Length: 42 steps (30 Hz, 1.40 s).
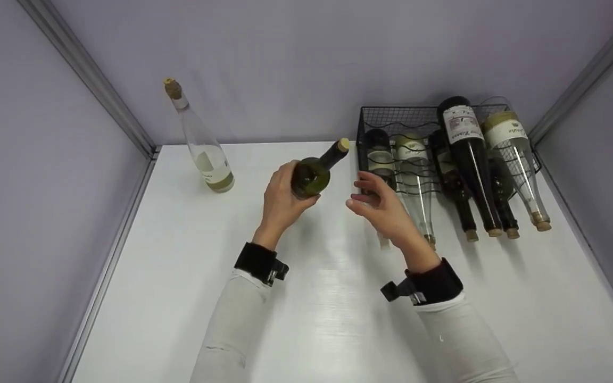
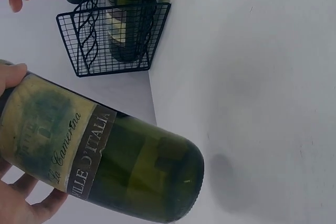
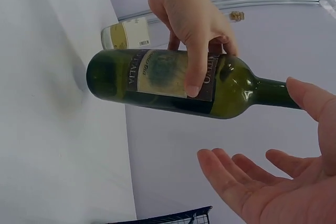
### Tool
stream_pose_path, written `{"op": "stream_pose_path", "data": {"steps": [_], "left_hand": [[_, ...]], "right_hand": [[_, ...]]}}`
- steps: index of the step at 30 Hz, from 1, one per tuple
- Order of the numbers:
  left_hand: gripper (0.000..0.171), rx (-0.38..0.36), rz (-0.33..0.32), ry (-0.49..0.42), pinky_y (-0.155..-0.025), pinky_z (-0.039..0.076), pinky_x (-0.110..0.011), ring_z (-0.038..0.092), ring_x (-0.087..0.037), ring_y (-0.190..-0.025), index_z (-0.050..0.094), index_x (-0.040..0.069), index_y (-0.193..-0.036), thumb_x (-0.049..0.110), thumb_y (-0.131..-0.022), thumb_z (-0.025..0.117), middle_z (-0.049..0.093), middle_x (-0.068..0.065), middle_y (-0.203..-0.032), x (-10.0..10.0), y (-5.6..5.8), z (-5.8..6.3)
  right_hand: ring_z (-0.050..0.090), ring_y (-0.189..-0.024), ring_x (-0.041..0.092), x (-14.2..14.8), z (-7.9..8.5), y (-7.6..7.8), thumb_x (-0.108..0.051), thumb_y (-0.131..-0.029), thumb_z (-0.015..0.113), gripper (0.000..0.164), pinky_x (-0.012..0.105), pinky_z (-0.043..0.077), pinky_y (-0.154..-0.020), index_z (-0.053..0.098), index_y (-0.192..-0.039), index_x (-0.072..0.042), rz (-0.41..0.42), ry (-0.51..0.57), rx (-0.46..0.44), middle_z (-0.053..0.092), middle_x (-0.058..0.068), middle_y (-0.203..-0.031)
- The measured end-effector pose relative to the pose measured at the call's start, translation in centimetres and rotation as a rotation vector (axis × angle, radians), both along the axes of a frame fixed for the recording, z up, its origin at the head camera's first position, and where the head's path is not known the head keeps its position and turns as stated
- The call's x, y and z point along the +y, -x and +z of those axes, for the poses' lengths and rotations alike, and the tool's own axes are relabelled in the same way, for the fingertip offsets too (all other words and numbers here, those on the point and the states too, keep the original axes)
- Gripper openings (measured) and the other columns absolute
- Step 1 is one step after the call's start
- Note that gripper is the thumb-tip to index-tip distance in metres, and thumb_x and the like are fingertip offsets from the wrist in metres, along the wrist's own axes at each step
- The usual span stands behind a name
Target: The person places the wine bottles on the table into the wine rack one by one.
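My left hand (image 1: 282, 201) grips a dark green wine bottle (image 1: 311, 180) around its body, with the corked neck leaning up to the right. In the left wrist view the bottle's base is off the white table, its shadow falling beside it. A cream and dark label (image 3: 165, 73) shows between thumb and base in the right wrist view. To the bottle's right, my right hand (image 1: 383, 210) holds nothing, its fingers spread and loosely bent. Its thumb overlaps the bottle's neck in the right wrist view.
A black wire rack (image 1: 407, 113) stands at the back right, with several corked bottles lying in it, necks towards me. A dark bottle (image 1: 471, 159) lies on top of others there. At the back left stands a clear bottle (image 1: 212, 162). Walls enclose the white table (image 1: 317, 308).
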<state>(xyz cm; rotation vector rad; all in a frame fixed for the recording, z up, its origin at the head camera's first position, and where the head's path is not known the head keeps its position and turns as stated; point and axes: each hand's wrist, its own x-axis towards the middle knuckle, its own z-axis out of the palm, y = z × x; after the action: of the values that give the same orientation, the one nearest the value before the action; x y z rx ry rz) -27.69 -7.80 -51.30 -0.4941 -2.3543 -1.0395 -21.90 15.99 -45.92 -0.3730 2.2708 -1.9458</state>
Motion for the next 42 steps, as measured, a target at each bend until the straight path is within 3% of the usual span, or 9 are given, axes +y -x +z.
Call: {"op": "stream_pose_path", "data": {"steps": [8,14,18,26,32,35,42], "left_hand": [[0.076,0.029,-0.028,0.153,-0.100,0.043,-0.043,0.053,-0.025,-0.121,0.054,0.008,-0.133,0.023,-0.068,0.091,0.059,-0.008,-0.129,-0.3,-1.1,-0.1],[0.079,0.075,-0.038,0.269,-0.100,0.042,-0.045,0.052,-0.027,-0.121,0.054,0.008,-0.134,0.022,-0.066,0.091,0.059,-0.008,-0.130,-0.2,-1.5,-0.5],[0.078,0.113,-0.040,0.338,-0.102,0.040,-0.046,0.053,-0.028,-0.120,0.056,0.009,-0.134,0.020,-0.065,0.090,0.059,-0.007,-0.129,-0.2,-1.5,-0.7],[0.078,0.161,-0.054,0.462,-0.103,0.039,-0.049,0.052,-0.031,-0.120,0.058,0.009,-0.134,0.018,-0.064,0.090,0.058,-0.009,-0.130,0.1,-2.1,-0.7],[0.080,0.211,-0.060,0.557,-0.103,0.039,-0.050,0.052,-0.030,-0.120,0.057,0.012,-0.135,0.021,-0.064,0.092,0.059,-0.007,-0.131,0.7,-2.5,-0.5],[0.076,0.239,-0.072,0.581,-0.102,0.040,-0.051,0.052,-0.031,-0.120,0.058,0.013,-0.133,0.022,-0.066,0.092,0.059,-0.008,-0.130,1.0,-2.8,-0.4],[0.071,0.254,-0.085,0.593,-0.103,0.040,-0.052,0.052,-0.031,-0.120,0.060,0.013,-0.131,0.021,-0.068,0.090,0.059,-0.008,-0.129,1.3,-3.1,-0.3]], "right_hand": [[0.054,-0.123,0.035,0.2,0.7,-0.2,-0.005,-0.092,0.067,0.071,0.036,0.053,-0.088,0.028,-0.151,-0.002,0.002,0.167,-0.038,0.043,0.022,-0.139],[0.063,-0.109,0.023,0.3,0.9,-0.2,-0.001,-0.092,0.066,0.068,0.036,0.054,-0.086,0.029,-0.150,0.003,0.000,0.177,-0.058,0.045,0.024,-0.132],[0.065,-0.103,0.025,0.5,1.1,-0.3,-0.001,-0.092,0.066,0.062,0.038,0.054,-0.087,0.036,-0.146,0.006,0.043,0.170,-0.054,0.050,0.025,-0.125],[0.068,-0.089,0.026,1.0,1.5,-0.4,-0.013,-0.094,0.068,0.045,0.028,0.055,-0.079,0.056,-0.130,0.010,0.085,-0.127,-0.040,0.066,0.021,-0.107],[0.067,-0.087,0.023,0.7,1.3,-0.3,-0.022,-0.093,0.070,0.041,0.034,0.055,-0.074,0.065,-0.123,0.006,0.106,-0.408,0.099,0.069,0.018,-0.109],[0.068,-0.091,0.024,0.4,0.9,-0.4,-0.024,-0.093,0.070,0.042,0.038,0.056,-0.076,0.066,-0.123,0.004,0.110,-0.493,0.138,0.068,0.017,-0.113],[0.068,-0.092,0.026,-0.5,-0.2,-0.9,-0.025,-0.089,0.075,0.038,0.043,0.055,-0.077,0.070,-0.118,-0.001,-0.001,-0.646,0.261,0.070,0.014,-0.110]]}}
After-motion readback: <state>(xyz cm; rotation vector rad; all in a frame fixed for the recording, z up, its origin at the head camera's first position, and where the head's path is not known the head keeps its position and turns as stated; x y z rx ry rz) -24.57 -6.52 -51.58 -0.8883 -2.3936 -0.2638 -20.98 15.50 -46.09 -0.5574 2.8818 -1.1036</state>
